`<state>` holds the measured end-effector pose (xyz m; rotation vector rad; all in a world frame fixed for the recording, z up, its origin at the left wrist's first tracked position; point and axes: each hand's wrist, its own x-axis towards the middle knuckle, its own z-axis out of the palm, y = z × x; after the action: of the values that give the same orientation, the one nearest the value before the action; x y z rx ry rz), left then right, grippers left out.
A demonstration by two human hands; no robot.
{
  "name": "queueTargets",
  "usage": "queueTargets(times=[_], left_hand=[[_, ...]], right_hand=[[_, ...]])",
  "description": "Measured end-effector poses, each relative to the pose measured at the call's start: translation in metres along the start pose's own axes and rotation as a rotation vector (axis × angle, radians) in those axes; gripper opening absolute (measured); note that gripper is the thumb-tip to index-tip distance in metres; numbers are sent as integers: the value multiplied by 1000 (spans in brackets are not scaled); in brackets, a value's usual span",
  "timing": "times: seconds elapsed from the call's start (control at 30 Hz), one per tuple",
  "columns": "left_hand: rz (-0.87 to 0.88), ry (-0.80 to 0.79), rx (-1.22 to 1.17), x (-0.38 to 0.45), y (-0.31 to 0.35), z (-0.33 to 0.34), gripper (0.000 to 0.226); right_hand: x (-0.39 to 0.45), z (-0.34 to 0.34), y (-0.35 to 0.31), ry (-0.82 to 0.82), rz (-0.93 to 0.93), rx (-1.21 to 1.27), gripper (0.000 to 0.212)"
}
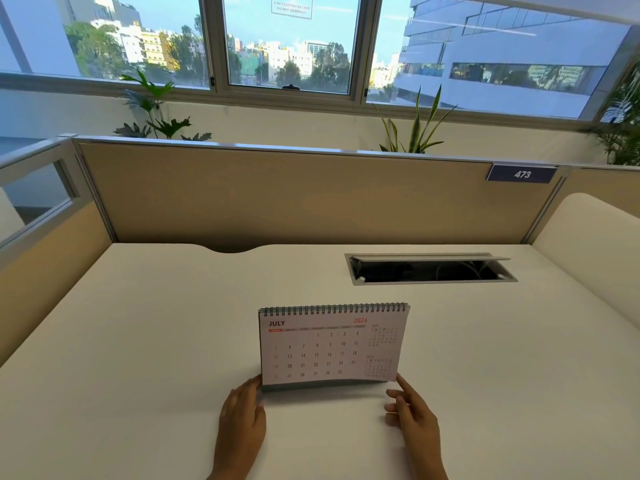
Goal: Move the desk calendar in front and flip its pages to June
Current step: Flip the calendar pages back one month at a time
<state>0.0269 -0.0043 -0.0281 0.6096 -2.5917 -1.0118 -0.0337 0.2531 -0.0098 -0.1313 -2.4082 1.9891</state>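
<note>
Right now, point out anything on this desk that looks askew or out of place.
The desk calendar stands slightly skewed, and its front page shows July, not June. That page's lower right corner lifts off the stand by the right hand. The cable hatch in the desk is open. Nothing looks spilled or damaged.

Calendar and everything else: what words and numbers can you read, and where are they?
"JULY" and "2026": desk calendar page, with dates 1 to 31.
"473": blue plate on the partition.
"FIRE FIGHTING ACCESS DO NOT OBSTRUCT": window sign, faint, so not certain.
Weekday row and two small month grids on the calendar: too small to read.
</note>
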Motion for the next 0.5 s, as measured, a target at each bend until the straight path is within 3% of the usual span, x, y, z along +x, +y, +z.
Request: queueTargets(times=[0.17, 0.3, 0.4, 0.5], left_hand=[[15, -1, 10, 1, -3, 2, 47], [10, 8, 6, 1, -2, 0, 48], [16, 11, -13, -1, 2, -2, 50], [0, 12, -37, -2, 6, -5, 47]], right_hand=[[-3, 2, -6, 18, -9, 9, 36], [-3, 1, -11, 44, 43, 85, 9], [-3, -2, -14, 27, 87, 98, 70], [-4, -3, -18, 2, 122, 161, 85]])
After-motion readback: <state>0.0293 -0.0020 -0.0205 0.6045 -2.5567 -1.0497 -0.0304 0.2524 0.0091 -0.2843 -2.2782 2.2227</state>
